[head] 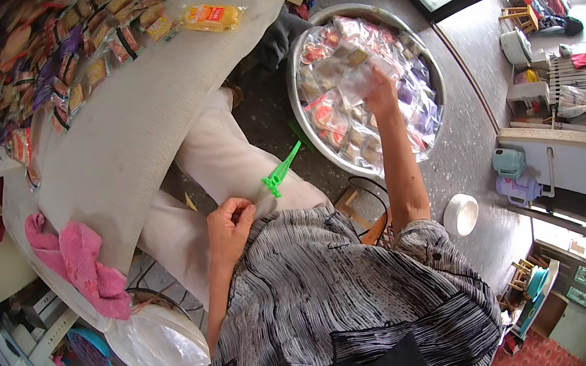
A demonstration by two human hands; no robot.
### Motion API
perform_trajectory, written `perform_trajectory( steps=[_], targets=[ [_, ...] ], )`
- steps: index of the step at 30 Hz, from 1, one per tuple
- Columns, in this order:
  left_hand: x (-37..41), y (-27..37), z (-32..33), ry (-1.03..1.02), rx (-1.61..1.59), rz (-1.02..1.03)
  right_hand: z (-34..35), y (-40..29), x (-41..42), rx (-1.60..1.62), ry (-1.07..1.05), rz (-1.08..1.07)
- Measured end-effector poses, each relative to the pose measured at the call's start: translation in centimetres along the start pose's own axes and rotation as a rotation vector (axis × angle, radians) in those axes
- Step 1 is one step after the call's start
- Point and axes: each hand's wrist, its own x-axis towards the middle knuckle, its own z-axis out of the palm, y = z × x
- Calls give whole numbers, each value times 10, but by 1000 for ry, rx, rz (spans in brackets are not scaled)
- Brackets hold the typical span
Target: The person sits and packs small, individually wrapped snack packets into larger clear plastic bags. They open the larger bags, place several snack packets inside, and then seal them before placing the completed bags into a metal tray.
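My left hand [230, 229] is over my lap, thumb and fingertips pinching a thin, see-through plastic piece. Just beyond those fingertips is a pointed green plastic part [280, 174], above my light trousers; whether it is joined to the clear piece is unclear. On the right, my right hand [382, 92] reaches over a large round metal basin [300, 121]. Its fingers grip a clear plastic packet [357, 83], blurred. Beneath lie many small clear bags [328, 114] with red, brown and purple contents.
A pale-covered table [114, 134] holds a pile of wrapped packets [62, 74] and a yellow packet [213, 17]. A pink towel [84, 260] drapes its near edge. A plastic-lined container [159, 345] stands lower left. A white round container [461, 214] sits on the floor.
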Motion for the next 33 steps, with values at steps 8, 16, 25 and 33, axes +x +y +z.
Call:
perform_trajectory(
  steps=[8,16,25,33],
  targets=[
    [4,0,1,0,11,22,-86,3,54,-295,555,-13],
    [0,-2,-1,33,13,74,-62,103,-21,-450,425,460],
    [-54,-32,-46,203,-177,28,-53,146,-40,-594,166,658],
    [-172,-66,-71,674,-431,-257,-54,155,-31,-868,141,809]
  ],
)
